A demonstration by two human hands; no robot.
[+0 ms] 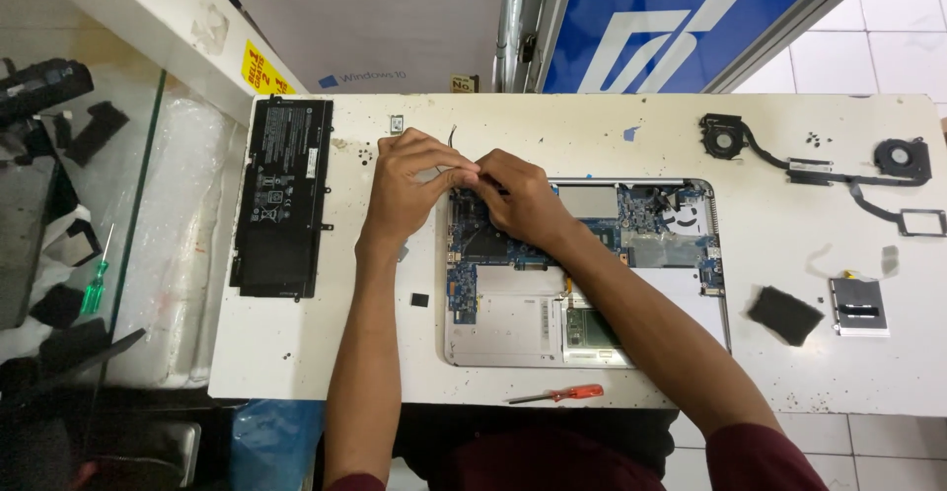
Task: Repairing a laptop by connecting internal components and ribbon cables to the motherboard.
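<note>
An opened silver laptop base [513, 338] with a blue circuit board [464, 284] lies on the white table [296, 343]. My left hand [409, 190] and my right hand [523, 200] meet over the board's upper left corner. Their fingertips pinch together on something small there, with a thin black wire [452, 138] rising just behind them. What the fingers hold is hidden by the hands.
A flat black battery [281, 195] lies at the table's left. A dual-fan heat pipe assembly [819, 166] sits at the far right, with a black foam pad [784, 314] and a small metal part [858, 306] below it. A red-handled screwdriver [557, 393] lies at the front edge; a green screwdriver [94, 284] is off to the left.
</note>
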